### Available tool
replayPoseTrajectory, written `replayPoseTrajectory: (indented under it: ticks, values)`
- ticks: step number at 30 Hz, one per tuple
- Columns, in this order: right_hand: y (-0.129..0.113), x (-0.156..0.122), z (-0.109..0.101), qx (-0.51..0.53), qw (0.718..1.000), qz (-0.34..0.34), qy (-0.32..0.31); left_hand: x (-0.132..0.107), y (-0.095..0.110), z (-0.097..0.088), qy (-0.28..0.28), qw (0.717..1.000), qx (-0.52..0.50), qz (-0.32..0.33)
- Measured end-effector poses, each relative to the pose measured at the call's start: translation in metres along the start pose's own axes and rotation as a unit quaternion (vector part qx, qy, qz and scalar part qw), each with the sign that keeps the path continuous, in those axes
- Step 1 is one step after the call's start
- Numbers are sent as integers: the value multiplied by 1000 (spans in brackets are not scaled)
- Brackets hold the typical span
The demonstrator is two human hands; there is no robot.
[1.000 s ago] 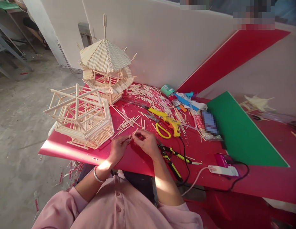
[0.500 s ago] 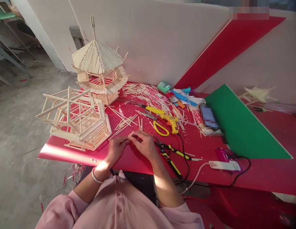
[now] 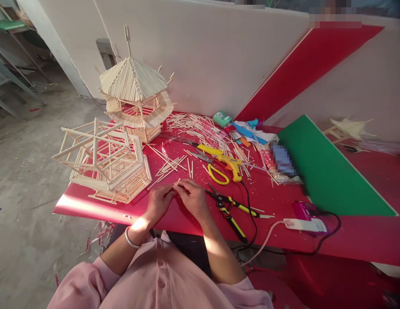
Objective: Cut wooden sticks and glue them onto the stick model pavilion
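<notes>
My left hand (image 3: 159, 201) and my right hand (image 3: 193, 198) meet at the fingertips over the front of the red table. Both are closed in a pinch on a short wooden stick (image 3: 177, 182), only its pale tip showing between the fingers. To the left stands an open frame of wooden sticks (image 3: 96, 165) on a base of laid sticks. Behind it rises a stick pavilion (image 3: 135, 81) with a pointed roof. Loose sticks (image 3: 170, 167) lie just beyond my hands. Yellow-handled scissors (image 3: 217, 174) and black-and-yellow pliers (image 3: 231, 219) rest to the right of them.
A yellow glue gun (image 3: 233, 166) trails a black cord off the front edge. A white power strip (image 3: 304, 224) lies at the right, by a green board (image 3: 335, 171). Many sticks (image 3: 196, 124) and a green roll (image 3: 221, 118) lie at the back near the wall.
My hands stay together at the same place, with the fingers shifted slightly around the stick. The whole view has moved a little; the things on the table lie as before.
</notes>
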State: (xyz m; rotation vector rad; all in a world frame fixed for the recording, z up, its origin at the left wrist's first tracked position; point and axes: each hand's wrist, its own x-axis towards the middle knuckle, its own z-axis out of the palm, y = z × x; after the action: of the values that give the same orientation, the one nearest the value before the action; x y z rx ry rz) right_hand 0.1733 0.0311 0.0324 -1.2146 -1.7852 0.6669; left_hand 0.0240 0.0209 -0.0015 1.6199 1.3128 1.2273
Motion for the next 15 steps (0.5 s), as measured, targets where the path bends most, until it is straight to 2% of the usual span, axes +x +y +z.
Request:
replayPoseTrajectory:
  ticks: [6, 8, 10, 12, 15]
  values:
    - [-9, -3, 6, -27, 999, -18, 4, -1, -2, 1, -10, 999, -26, -22]
    - [-13, -9, 0, -81, 997, -16, -1, -1, -5, 2, 5, 999, -27, -30]
    - [-13, -20, -16, -160, 987, -8, -3, -2, -8, 5, 15, 998, -29, -46]
    - [-5, -38, -41, -264, 964, 21, 5, -2, -11, 7, 17, 997, -37, -61]
    - [16, -69, -84, -441, 889, 124, -16, -2, -14, 10, 17, 996, -47, -70]
